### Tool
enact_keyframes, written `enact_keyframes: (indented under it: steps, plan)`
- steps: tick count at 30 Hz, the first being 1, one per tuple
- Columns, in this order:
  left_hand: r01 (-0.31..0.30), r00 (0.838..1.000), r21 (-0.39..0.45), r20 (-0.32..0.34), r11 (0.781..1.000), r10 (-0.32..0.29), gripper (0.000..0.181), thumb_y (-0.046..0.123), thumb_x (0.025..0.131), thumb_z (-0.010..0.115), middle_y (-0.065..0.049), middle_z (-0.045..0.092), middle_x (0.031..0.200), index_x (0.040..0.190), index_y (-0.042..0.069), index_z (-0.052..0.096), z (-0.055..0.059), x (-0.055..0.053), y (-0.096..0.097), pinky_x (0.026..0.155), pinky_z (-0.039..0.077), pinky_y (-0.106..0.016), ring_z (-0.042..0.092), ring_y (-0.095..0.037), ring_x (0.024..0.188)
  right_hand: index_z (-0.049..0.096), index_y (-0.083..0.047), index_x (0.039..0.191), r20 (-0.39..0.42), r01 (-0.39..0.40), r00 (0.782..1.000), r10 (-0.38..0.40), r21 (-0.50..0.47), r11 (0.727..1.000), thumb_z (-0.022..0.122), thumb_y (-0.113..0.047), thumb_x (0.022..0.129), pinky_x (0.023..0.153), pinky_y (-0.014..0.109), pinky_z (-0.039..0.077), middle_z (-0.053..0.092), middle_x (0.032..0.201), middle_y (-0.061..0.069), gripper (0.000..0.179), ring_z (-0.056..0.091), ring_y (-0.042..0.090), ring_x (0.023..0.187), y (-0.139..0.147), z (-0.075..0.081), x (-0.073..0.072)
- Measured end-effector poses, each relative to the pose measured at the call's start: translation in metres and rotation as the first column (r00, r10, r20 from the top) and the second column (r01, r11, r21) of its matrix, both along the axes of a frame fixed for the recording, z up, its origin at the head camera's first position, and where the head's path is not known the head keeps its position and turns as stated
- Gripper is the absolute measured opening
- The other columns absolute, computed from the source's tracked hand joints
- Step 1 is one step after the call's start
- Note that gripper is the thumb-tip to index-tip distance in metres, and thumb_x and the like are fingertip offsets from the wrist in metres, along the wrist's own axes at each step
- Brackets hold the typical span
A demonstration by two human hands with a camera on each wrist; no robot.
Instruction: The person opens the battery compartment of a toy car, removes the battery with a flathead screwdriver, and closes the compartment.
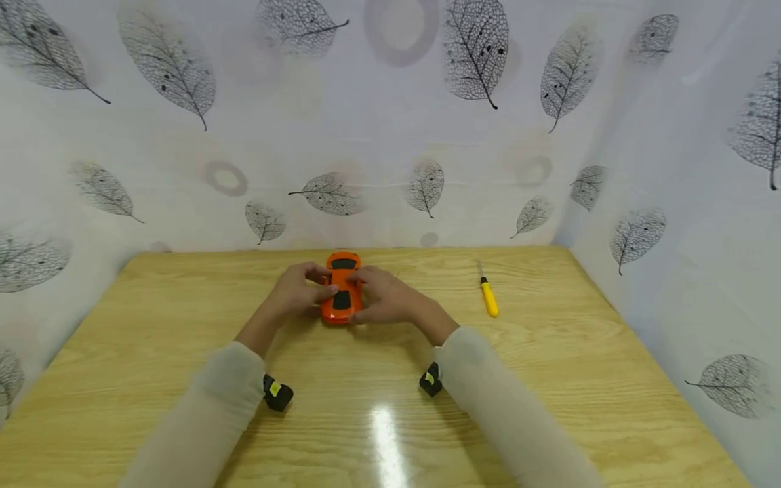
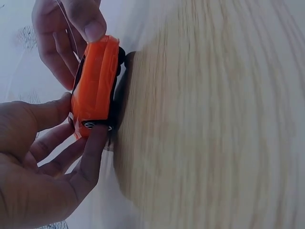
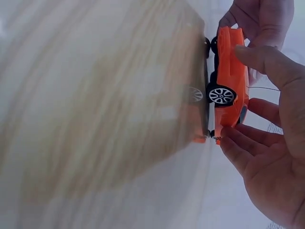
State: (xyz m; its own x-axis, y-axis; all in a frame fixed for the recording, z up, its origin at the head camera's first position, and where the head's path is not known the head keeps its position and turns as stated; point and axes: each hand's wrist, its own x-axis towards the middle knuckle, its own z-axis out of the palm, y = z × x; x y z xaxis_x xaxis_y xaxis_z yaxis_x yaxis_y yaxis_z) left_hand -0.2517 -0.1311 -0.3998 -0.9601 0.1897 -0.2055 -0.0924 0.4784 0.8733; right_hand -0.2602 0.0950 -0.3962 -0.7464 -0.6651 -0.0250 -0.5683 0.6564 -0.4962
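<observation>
— Left hand [image 1: 300, 293] and right hand [image 1: 388, 296]: state?

— Mine, both engaged. Each grips one orange toy car [image 1: 344, 276], thumb and fingers bent about its body, left hand at the left side, right hand at the right.

— Nearest items?

— Two pale sleeves, left [image 1: 198, 417] and right [image 1: 518, 413], long, one per arm. At the cuffs, two small black blocks, left [image 1: 278, 394] and right [image 1: 430, 381], each with a yellow mark. Beneath, one bench [image 1: 549, 393], light wood grain, glossy, a streak of glare between my forearms.

— The car's position?

— Ahead of me, left of the bench's middle, toward its far edge, lengthwise away from me. Dark windows [image 1: 342, 300]; a wheel [image 3: 222, 96] with pale spokes. Whether every wheel touches the wood, I cannot tell.

— Further entries?

— One screwdriver [image 1: 490, 300], yellow handle, black collar, thin shaft pointing away from me. It lies right of the car, well apart from my right hand.

— Farthest?

— White cloth [image 1: 378, 122] behind the bench and along its sides, printed with dark skeleton leaves and faint rings.
</observation>
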Motion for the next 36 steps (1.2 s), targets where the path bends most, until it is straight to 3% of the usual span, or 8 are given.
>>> enact_keyframes:
  steps: [6, 14, 20, 26, 32, 36]
  plan:
    - [-0.005, 1.0, 0.024, 0.001, 1.0, 0.005, 0.041, 0.017, 0.097, 0.073, -0.022, 0.056, 0.132, 0.132, 0.002, 0.059, -0.003, 0.003, 0.02, 0.079, 0.064, -0.036, 0.065, -0.033, 0.106, 0.055, -0.005, 0.142, 0.069, 0.009, 0.998, -0.002, -0.089, 0.996, 0.088, -0.028, 0.079, 0.115, 0.043, 0.043, 0.055, 0.144, 0.01, 0.074, 0.051, 0.032, 0.133, 0.025, 0.003, 0.003]
    - [-0.016, 0.999, -0.053, -0.031, 0.998, 0.014, 0.04, 0.02, 0.095, 0.075, -0.021, 0.06, 0.124, 0.128, 0.004, 0.056, -0.002, 0.015, 0.048, 0.084, 0.061, -0.038, 0.062, -0.034, 0.107, 0.053, -0.006, 0.146, 0.137, -0.008, 0.99, 0.017, -0.066, 0.998, 0.089, -0.025, 0.079, 0.117, 0.045, 0.041, 0.052, 0.148, 0.008, 0.078, 0.049, 0.03, 0.136, 0.052, 0.008, 0.007]
    - [0.012, 0.999, -0.057, -0.031, 0.998, -0.014, 0.042, 0.016, 0.094, 0.076, -0.021, 0.062, 0.117, 0.126, 0.004, 0.052, 0.0, 0.025, 0.069, 0.07, 0.061, -0.034, 0.064, -0.032, 0.099, 0.052, -0.008, 0.148, 0.172, -0.013, 0.985, 0.028, -0.092, 0.996, 0.089, -0.022, 0.079, 0.118, 0.046, 0.04, 0.046, 0.155, 0.009, 0.079, 0.046, 0.031, 0.14, 0.077, 0.008, 0.017]
    - [-0.002, 1.0, -0.009, -0.004, 1.0, 0.002, 0.044, 0.012, 0.092, 0.078, -0.021, 0.06, 0.114, 0.126, 0.004, 0.051, 0.0, 0.03, 0.084, 0.061, 0.063, -0.033, 0.065, -0.031, 0.092, 0.052, -0.008, 0.148, 0.186, 0.008, 0.982, 0.015, -0.122, 0.992, 0.09, -0.023, 0.08, 0.119, 0.049, 0.038, 0.044, 0.157, 0.01, 0.08, 0.044, 0.034, 0.142, 0.091, 0.005, 0.028]
    - [0.03, 0.999, 0.011, 0.029, 1.0, -0.03, 0.052, 0.013, 0.092, 0.079, -0.023, 0.057, 0.123, 0.132, 0.005, 0.046, -0.001, 0.023, 0.084, 0.061, 0.064, -0.036, 0.068, -0.03, 0.081, 0.051, -0.008, 0.149, 0.172, -0.002, 0.985, 0.024, -0.127, 0.992, 0.089, -0.021, 0.081, 0.119, 0.05, 0.037, 0.042, 0.158, 0.013, 0.079, 0.044, 0.035, 0.142, 0.094, 0.004, 0.027]
    - [0.073, 0.997, -0.107, -0.029, 0.992, -0.076, 0.061, 0.02, 0.09, 0.082, -0.023, 0.053, 0.134, 0.136, 0.004, 0.045, 0.005, 0.013, 0.076, 0.079, 0.062, -0.041, 0.066, -0.033, 0.095, 0.051, -0.011, 0.149, 0.172, -0.006, 0.985, 0.027, -0.122, 0.992, 0.089, -0.021, 0.081, 0.119, 0.048, 0.037, 0.042, 0.159, 0.009, 0.079, 0.045, 0.03, 0.141, 0.09, 0.001, 0.021]
